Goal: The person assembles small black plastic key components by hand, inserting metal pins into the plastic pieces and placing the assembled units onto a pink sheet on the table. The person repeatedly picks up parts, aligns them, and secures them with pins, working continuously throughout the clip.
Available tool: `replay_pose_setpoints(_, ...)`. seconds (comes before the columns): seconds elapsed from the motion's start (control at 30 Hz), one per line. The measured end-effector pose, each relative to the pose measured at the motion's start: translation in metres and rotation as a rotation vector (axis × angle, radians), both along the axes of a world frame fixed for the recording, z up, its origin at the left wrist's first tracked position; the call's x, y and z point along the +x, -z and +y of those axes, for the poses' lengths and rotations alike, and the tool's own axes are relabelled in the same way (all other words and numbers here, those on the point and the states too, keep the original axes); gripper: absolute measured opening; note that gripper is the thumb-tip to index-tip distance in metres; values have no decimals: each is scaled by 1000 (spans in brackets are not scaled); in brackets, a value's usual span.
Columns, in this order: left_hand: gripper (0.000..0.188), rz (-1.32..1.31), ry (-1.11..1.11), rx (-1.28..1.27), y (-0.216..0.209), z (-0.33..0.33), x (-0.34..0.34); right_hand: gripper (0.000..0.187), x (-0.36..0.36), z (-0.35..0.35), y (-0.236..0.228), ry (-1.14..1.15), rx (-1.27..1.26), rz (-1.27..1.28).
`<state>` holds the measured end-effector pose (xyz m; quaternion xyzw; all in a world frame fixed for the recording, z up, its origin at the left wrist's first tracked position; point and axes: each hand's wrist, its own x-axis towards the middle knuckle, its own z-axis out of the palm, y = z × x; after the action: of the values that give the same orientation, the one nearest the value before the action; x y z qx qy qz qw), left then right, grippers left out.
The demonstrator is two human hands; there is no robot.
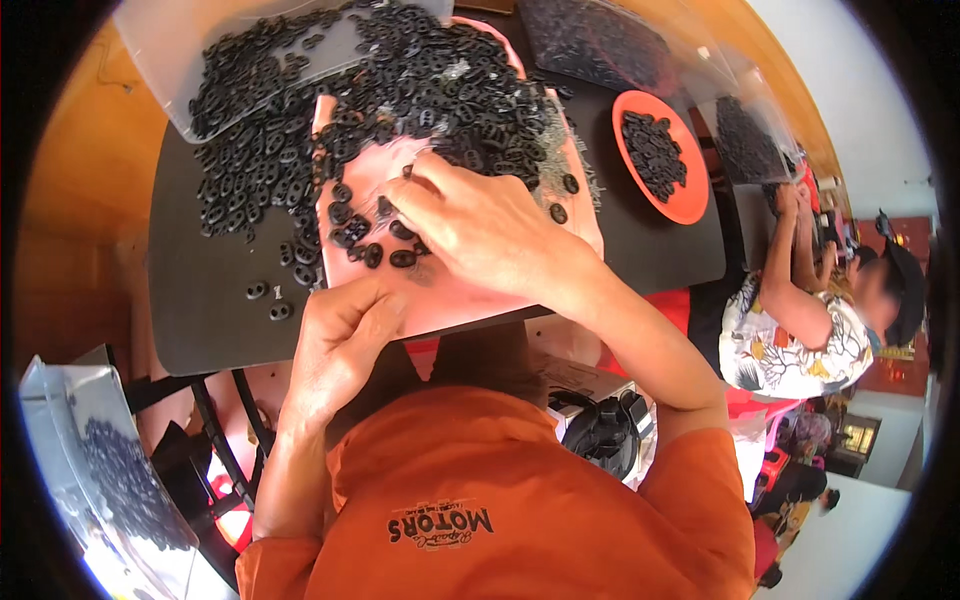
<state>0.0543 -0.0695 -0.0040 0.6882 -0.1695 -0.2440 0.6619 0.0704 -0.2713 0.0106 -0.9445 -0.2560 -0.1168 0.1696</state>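
Small black oval plastic pieces with two holes, which look like cord locks (470,95), lie heaped on a pink tray (460,305) in front of me. My right hand (485,225) reaches over the tray with its fingers curled down among a few loose pieces. Whatever its fingertips pinch is hidden. At the tray's near left edge is my left hand (345,335), closed with the thumb on top; what it holds, if anything, cannot be seen. Several loose cord locks (403,258) lie between the two hands. Tiny clear pieces (553,150) are scattered along the tray's right side.
A clear bin (160,70) tips more black pieces onto the dark table (215,320) at the far left. An orange-red plate (690,205) of black parts stands right. Other clear bins (85,400) flank the table. A co-worker (800,325) sits at the right.
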Motion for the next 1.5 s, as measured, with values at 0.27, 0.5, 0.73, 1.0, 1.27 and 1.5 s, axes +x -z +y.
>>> replay_pose_setpoints(0.27,26,-80,32,3,3,0,1,12,-58,-49,-18,179,216,-60)
replay_pose_setpoints(0.5,27,-45,36,19,2,2,1,13,-75,-66,-17,290,326,23)
replay_pose_setpoints(0.73,27,-36,13,40,2,2,-2,10,-73,-109,-12,518,457,-92)
replay_pose_setpoints(1.0,26,-26,14,76,3,-2,-2,8,-116,-114,4,574,394,-12)
replay_pose_setpoints(1.27,26,-5,48,165,-7,-7,0,12,-71,-108,-3,458,383,98)
replay_pose_setpoints(1.5,27,-17,41,200,-6,-5,3,9,-16,-108,5,242,200,-8)
